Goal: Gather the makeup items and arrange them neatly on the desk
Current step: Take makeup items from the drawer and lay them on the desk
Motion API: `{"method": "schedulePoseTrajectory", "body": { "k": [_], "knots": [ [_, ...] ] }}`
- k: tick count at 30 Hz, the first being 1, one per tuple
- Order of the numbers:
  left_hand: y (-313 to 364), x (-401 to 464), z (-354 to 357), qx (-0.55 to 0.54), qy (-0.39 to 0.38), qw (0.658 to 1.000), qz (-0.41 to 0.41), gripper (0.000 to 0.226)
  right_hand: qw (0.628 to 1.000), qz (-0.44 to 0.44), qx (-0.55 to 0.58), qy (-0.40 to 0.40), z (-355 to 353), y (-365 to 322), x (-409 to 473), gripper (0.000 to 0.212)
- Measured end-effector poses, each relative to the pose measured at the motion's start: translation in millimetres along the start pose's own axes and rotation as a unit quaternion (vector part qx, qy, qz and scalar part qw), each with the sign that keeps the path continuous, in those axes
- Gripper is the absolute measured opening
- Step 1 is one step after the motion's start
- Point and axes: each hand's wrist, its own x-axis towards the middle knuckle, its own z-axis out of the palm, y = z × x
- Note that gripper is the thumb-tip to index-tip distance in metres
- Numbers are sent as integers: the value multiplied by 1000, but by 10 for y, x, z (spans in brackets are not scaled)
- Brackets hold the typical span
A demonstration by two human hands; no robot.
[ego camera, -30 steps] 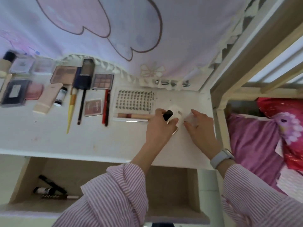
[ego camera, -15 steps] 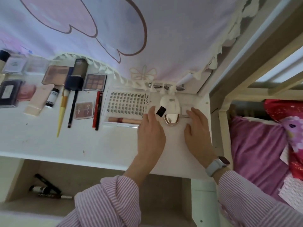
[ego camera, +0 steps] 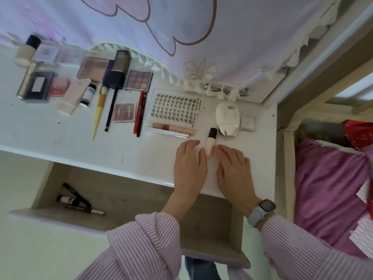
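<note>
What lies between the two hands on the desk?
In the head view, a small cream tube with a black cap lies between the left hand and right hand.

Left hand (ego camera: 189, 164) and right hand (ego camera: 235, 168) flank a concealer tube (ego camera: 210, 142) on the desk (ego camera: 60, 126)

- You are looking at the word "XOYO", printed along the right edge of the white lash tray (ego camera: 176, 110) lying on the desk.
- You are seeing a cursive line and small print on the pink blush compact (ego camera: 124, 112), both too blurred to read.
- The other labels are staying too small to make out.
</note>
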Motion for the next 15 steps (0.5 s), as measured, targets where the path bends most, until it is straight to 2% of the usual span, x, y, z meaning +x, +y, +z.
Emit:
{"method": "schedulePoseTrajectory", "body": {
  "k": [4,9,13,15],
  "knots": [
    [-201,-185,-232,29,47,998,30,22,996,-31,-69,-55,36,-75,-69,53],
    [-499,-324,-502,92,52,992,67,20,989,34,-112,-95,69,-234,60,52],
    [-662,-447,-750,106,61,988,92,19,989,87,-62,-104,55,-403,134,52],
    [-809,-533,-919,113,72,988,80,28,995,79,-2,-56,33,-547,81,46]
  ]
}}
